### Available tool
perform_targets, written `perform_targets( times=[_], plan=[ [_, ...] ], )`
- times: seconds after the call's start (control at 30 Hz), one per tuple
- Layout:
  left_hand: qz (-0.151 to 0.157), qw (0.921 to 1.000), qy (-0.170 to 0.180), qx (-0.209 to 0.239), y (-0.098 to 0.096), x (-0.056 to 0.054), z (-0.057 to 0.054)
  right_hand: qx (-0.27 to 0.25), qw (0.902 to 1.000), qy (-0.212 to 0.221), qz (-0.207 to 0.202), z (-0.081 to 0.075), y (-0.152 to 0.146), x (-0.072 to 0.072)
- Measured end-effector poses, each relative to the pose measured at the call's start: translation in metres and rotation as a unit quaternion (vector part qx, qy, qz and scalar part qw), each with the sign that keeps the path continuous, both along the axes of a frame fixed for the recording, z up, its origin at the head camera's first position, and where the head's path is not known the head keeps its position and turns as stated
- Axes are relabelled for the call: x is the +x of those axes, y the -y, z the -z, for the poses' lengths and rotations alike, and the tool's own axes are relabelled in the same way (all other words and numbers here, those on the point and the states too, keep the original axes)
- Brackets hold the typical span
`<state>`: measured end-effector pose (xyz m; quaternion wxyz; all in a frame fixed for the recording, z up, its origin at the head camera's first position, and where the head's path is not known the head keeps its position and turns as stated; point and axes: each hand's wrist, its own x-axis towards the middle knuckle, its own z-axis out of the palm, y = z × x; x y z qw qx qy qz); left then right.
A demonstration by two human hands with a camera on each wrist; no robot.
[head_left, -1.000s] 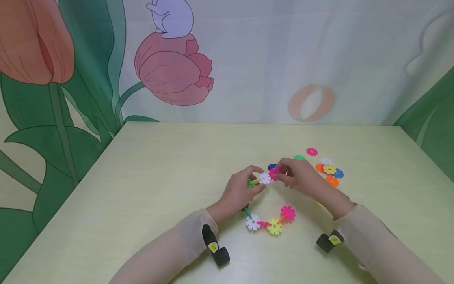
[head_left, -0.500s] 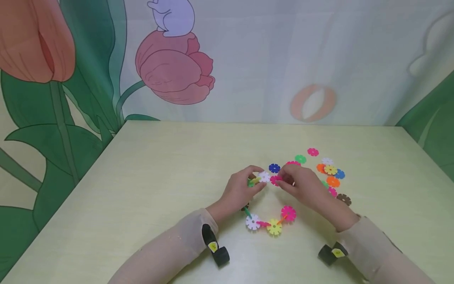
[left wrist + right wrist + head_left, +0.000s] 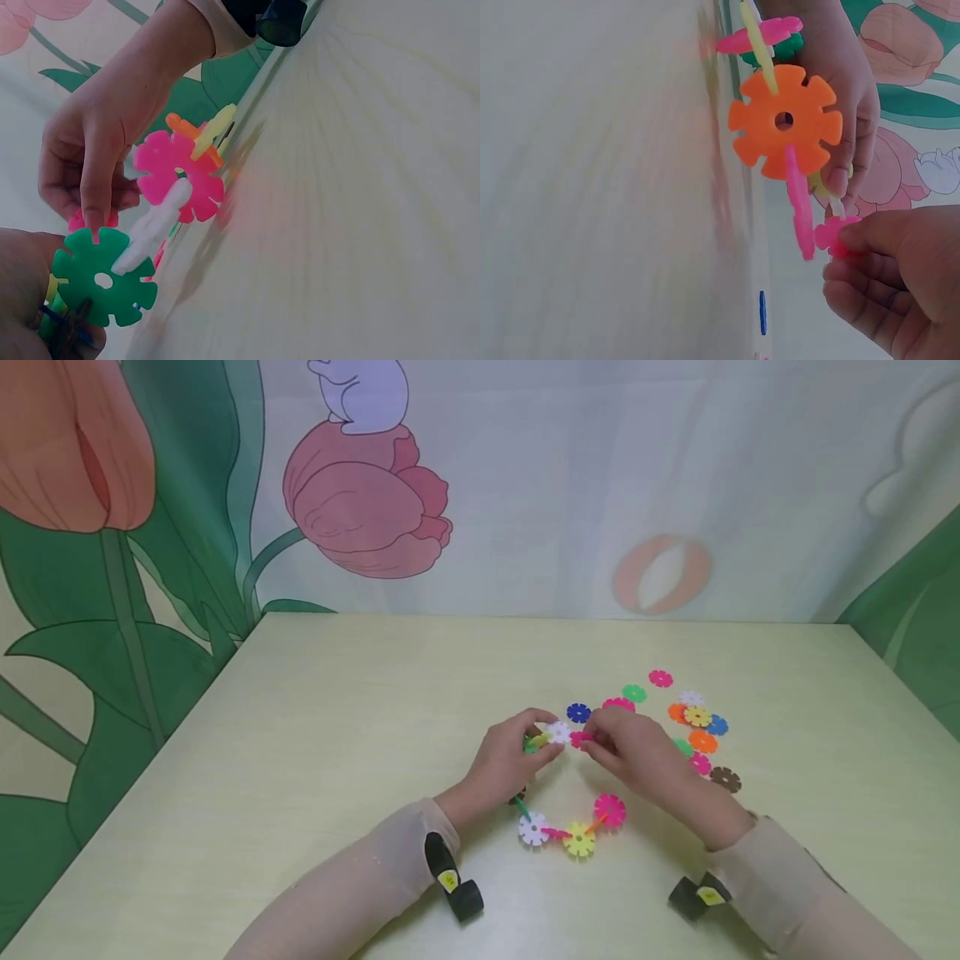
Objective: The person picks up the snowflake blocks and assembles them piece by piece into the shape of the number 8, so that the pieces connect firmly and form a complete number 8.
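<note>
In the head view my left hand (image 3: pixel 506 760) grips a chain of interlocked notched plastic discs, pinching near a white disc (image 3: pixel 558 732) at its upper end. Opposite it, my right hand (image 3: pixel 637 747) pinches a pink disc (image 3: pixel 579 739), its edge right at the white one. The rest of the chain curves down below the left hand to another white disc (image 3: pixel 533 829), a yellow disc (image 3: pixel 579 840) and a pink end disc (image 3: pixel 610 811). A green disc (image 3: pixel 103 279) of the chain shows large in the left wrist view, an orange one (image 3: pixel 780 124) in the right. The left palm hides part of the chain.
Loose discs lie beyond and beside the right hand, among them a dark blue one (image 3: pixel 578 713), a green one (image 3: pixel 634 693), an orange one (image 3: pixel 702 742) and a brown one (image 3: pixel 725 779). The pale table (image 3: pixel 360 710) ends at a printed curtain (image 3: pixel 525 510).
My right hand has shifted slightly nearer with the pink disc, uncovering the dark blue disc and others behind its wrist. The left hand has stayed nearly still on the chain.
</note>
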<state>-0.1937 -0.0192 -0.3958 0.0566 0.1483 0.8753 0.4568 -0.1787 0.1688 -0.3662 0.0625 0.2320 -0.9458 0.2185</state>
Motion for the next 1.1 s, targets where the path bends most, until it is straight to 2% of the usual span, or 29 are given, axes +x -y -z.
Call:
perform_targets(
  times=[0.4, 0.5, 0.7, 0.9, 1.1],
  plan=[
    [-0.003, 1.0000, -0.001, -0.008, -0.0008, 0.0060, -0.0041, -0.016, 0.9997, -0.015, 0.007, 0.0023, 0.0050, 0.0005],
    [0.004, 1.0000, 0.000, 0.007, -0.0015, 0.0065, -0.0046, -0.037, 0.9992, -0.009, 0.014, 0.0025, 0.0038, -0.0012],
    [0.004, 0.9986, 0.032, 0.043, -0.0029, 0.0063, -0.0041, -0.065, 0.9978, 0.010, 0.007, 0.0026, -0.0014, -0.0041],
    [0.017, 0.9956, 0.030, 0.087, 0.0001, 0.0038, -0.0019, -0.069, 0.9971, 0.027, -0.017, -0.0001, -0.0015, -0.0063],
    [0.014, 0.9954, 0.035, 0.088, 0.0031, 0.0012, 0.0004, -0.073, 0.9958, 0.041, -0.039, -0.0023, 0.0032, -0.0080]
  ],
)
